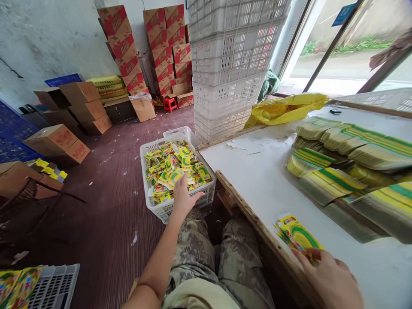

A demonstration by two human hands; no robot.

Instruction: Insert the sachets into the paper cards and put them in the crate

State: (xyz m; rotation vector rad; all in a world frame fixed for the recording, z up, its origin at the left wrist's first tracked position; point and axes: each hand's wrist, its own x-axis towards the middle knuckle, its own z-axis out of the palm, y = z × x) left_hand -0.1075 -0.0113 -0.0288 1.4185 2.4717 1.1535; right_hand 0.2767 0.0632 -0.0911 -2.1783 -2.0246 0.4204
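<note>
My left hand [184, 196] reaches over the near edge of a white plastic crate [164, 210], its thumb spread away from the outstretched fingers. Small yellow-and-green packets [161, 165] fill that crate in a loose heap, and some lie just beyond my fingertips. On the white tabletop, my right hand [331, 274] has its fingers closed on the near end of a small stack of flat yellow-and-green cartons [298, 231]. Part of that grip is hidden behind the hand. Bundled stacks of flat cartons [334, 184] lie farther right on the table.
The table's wooden edge [244, 206] runs beside my legs. Tall stacked white crates [225, 64] stand behind the filled crate. A yellow plastic bag [286, 109] lies at the table's far side. Cardboard boxes [86, 105] and a red stool [170, 104] stand on the floor.
</note>
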